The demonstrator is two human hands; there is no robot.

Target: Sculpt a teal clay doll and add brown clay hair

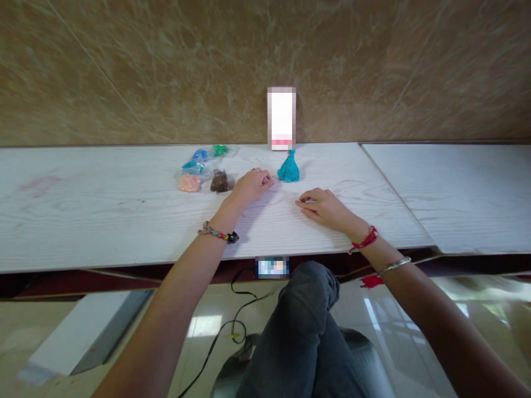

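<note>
A turquoise modelling-clay figure (289, 169), shaped like a flared dress with a narrow top, stands upright on the white wood-grain table (136, 226). My left hand (253, 185) is just left of it, apart from it, with the fingers curled in. Whatever those fingers may hold is too small to make out. Below and right of the figure, my right hand (326, 207) rests low over the table, thumb and fingers drawn together in a pinch. Anything between its fingertips is also too small to name. Left of my left hand lies a bag of brown clay (219, 181).
More bagged clay lies at the back left: peach (189, 183), turquoise (193, 167), blue (200, 155) and green (220, 150). A phone (282, 119), its screen blurred, leans on the brown marbled wall behind the figure. Another blurred screen (272, 267) and a black cable (234, 320) are below the table edge.
</note>
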